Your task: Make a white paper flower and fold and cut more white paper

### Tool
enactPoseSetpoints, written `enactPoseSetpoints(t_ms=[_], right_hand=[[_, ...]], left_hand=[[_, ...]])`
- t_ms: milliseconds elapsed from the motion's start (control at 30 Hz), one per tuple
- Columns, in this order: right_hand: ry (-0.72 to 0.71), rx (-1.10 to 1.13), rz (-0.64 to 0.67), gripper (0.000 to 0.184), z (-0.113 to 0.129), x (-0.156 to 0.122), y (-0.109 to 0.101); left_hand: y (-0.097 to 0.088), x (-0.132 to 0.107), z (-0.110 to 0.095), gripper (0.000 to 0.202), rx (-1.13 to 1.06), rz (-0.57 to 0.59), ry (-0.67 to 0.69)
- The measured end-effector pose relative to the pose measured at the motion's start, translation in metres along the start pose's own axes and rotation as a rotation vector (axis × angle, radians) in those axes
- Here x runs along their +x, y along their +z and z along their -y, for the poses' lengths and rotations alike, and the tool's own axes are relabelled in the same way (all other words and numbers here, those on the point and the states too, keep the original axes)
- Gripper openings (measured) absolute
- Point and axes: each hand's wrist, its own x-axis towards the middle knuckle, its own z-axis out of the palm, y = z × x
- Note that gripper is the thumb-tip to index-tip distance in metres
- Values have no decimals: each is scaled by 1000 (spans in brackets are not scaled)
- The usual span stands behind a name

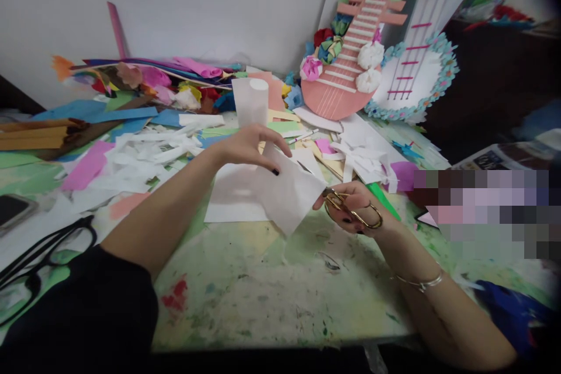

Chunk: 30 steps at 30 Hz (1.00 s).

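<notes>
My left hand (245,149) pinches the upper part of a sheet of white paper (291,201), its thumb in front of the sheet and its fingers at the top edge. The sheet is lifted and tilted, one corner pointing down at the table. In my right hand (362,196) is a pair of scissors (346,205) with gold handles, fingers through the loops. Their blades point left at the sheet's right corner, partly hidden by paper, where a slit shows. Under the raised sheet lies a flat piece of white paper (232,201).
Behind my left hand stands a roll of white paper (250,105). White paper strips (149,155) lie left, near eyeglasses (52,251) and a phone (15,210). A pink paper instrument (337,90) leans at the back. Colored paper scraps cover the paint-stained table (263,292).
</notes>
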Motion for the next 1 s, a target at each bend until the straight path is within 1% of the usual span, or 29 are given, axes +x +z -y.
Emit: enactPoseSetpoints(t_ms=[33,100,200,267,367,433,500,633,733,867,1000], right_hand=[[-7,7,1,70,0,0,0],[-16,17,13,70,0,-1,0],[-41,20,34,69,0,0,2],[-59,30,41,70,1,0,4],[-80,37,49,70,1,0,6],[-85,33,59,69,0,1,6],[-90,38,77,70,-3,2,5],[-118,61,117,73,-13,4,1],[-135,57,138,73,-16,5,1],[-189,37,138,72,-17,7,2],[-247,-1,126,76,-18,8,3]], left_hand=[[-3,-2,7,38,-75,-34,-19],[-3,-4,23,41,-281,-56,-74],[9,-5,40,52,-624,-148,-130],[18,-5,45,55,-755,-159,-168],[27,-4,45,56,-859,-185,-183],[28,-4,43,58,-861,-206,-174],[27,-4,41,57,-811,-205,-148],[24,-3,38,45,-715,-162,-75],[24,-2,31,36,-707,-132,-57],[26,0,18,31,-706,-77,-88],[30,3,8,31,-677,-70,-130]])
